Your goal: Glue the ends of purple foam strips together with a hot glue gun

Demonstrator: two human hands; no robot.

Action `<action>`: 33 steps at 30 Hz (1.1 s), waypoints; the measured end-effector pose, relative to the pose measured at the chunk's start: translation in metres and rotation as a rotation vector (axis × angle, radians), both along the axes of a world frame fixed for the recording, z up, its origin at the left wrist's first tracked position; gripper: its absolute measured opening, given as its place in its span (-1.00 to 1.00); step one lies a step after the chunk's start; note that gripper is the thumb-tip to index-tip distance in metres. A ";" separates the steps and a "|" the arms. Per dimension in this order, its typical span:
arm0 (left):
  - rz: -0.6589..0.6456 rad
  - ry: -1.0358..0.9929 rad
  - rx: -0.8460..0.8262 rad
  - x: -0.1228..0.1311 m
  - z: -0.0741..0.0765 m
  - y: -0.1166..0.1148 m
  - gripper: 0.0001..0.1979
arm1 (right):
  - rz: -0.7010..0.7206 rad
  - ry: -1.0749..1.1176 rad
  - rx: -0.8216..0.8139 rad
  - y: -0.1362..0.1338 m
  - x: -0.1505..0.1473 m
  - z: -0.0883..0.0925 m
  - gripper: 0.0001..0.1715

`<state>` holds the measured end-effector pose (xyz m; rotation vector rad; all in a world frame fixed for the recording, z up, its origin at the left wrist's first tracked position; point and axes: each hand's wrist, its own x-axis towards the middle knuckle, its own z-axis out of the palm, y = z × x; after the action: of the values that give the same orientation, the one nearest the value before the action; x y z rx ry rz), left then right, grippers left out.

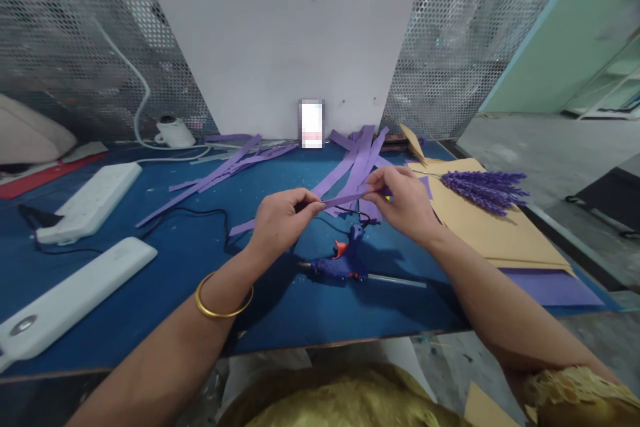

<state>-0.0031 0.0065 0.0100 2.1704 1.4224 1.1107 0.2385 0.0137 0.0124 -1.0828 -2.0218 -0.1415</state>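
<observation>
A narrow purple paper strip [345, 199] is stretched between my two hands above the blue table. My left hand [285, 217] pinches its left end between thumb and fingers; a gold bangle circles that wrist. The strip's right part is pinched by my right hand [397, 200], whose fingertips partly cover it. Just below the hands lies a blue glue gun [337, 270] with a red trigger and a clear glue stick [397, 281] sticking out to the right. Behind my hands, more purple strips [357, 159] lie in a loose heap.
Further purple strips [215, 177] lie back left. On the left are a white power strip [95, 203] and a long white device [75, 297], with black cords. Tan sheets [490, 233] and a purple flower bunch [485, 190] lie right. A white board [290, 47] stands behind a blurred phone [311, 123].
</observation>
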 end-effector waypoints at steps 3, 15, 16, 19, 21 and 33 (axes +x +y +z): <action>0.004 0.017 0.017 -0.002 0.001 0.001 -0.81 | 0.000 -0.013 -0.005 0.001 0.000 -0.001 -0.79; 0.103 0.109 -0.008 -0.008 0.004 0.007 -0.82 | -0.099 0.008 0.004 0.010 0.008 -0.003 -0.75; 0.124 0.112 0.001 -0.010 0.004 0.008 -0.83 | -0.117 0.019 0.010 0.010 0.008 -0.004 -0.75; 0.202 0.158 0.084 -0.014 0.005 0.011 -0.83 | -0.169 0.046 0.026 0.011 0.008 -0.005 -0.76; 0.231 0.200 0.155 -0.016 0.005 0.011 -0.82 | -0.169 0.036 0.031 0.010 0.006 -0.006 -0.77; 0.023 0.327 0.141 -0.006 0.002 0.003 -0.74 | 0.008 -0.037 0.007 -0.005 -0.011 -0.012 -0.86</action>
<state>-0.0091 0.0091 0.0116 2.5342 1.5436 0.9178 0.2275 0.0089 -0.0001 -1.0751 -2.0567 -0.1662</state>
